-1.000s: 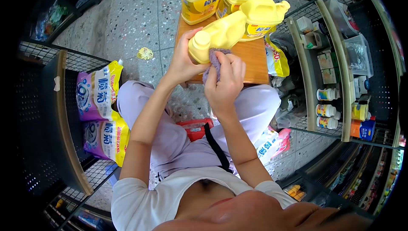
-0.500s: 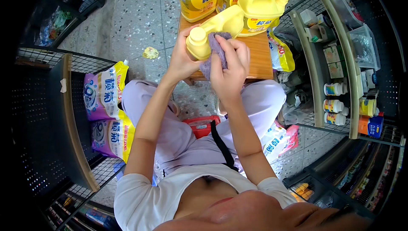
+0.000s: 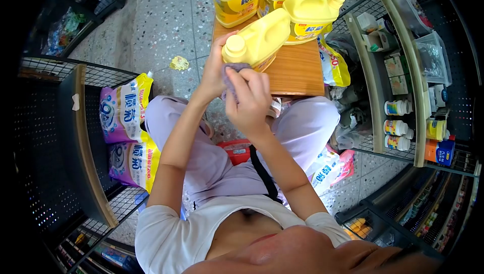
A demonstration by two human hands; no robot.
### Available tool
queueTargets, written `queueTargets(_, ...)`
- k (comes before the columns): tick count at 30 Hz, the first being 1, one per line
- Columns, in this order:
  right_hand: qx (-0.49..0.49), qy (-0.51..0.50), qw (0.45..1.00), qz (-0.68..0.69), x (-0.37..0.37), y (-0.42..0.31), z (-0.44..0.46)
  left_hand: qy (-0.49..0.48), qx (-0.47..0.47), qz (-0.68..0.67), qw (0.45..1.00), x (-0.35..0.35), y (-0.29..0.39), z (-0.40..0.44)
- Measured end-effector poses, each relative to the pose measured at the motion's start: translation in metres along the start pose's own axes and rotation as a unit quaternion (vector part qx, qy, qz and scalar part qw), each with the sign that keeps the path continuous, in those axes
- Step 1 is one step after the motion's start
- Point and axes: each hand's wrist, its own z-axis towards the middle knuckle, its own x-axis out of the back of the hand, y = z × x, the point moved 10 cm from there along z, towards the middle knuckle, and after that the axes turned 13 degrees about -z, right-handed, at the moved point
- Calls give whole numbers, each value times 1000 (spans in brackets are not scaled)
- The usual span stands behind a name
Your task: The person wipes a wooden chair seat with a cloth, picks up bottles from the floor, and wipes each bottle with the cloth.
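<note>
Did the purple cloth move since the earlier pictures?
Yes. The cloth has moved to the left, farther from the right edge of the wooden table.

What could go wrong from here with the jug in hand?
1. Only the left hand steadies the yellow jug, at its capped end; pressure from the right hand with the purple cloth might twist it loose.
2. That end looks near the wooden tabletop's edge, so a slip might drop it.
3. Swinging it might knock the close neighbouring jug.
</note>
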Motion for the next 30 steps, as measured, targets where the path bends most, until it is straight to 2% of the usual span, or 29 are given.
queueTargets(4, -11, 23, 998, 53, 6, 5, 4, -1, 4, 15, 1000, 2, 1, -1)
queueTargets(12, 19, 16, 999, 44, 13, -1, 28, 24, 45, -29, 998, 5, -5, -1)
queueTargets(15, 1, 15, 998, 67, 13, 7, 31, -1, 3, 69, 998, -1, 16, 1)
queueTargets(18, -34, 15, 995, 92, 14, 25, 33, 11, 6, -7, 1000, -2, 9, 0)
queueTargets(19, -37, 16, 995, 91, 14, 31, 35, 3, -7, 33, 999, -2, 12, 1)
queueTargets(27, -75, 55, 992, 89, 23, 44, 46, -10, -17, 46, 999, -5, 20, 2)
queueTargets(30, -24, 29, 993, 115, 17, 28, 53, -9, 7, 29, 1000, -6, 15, 2)
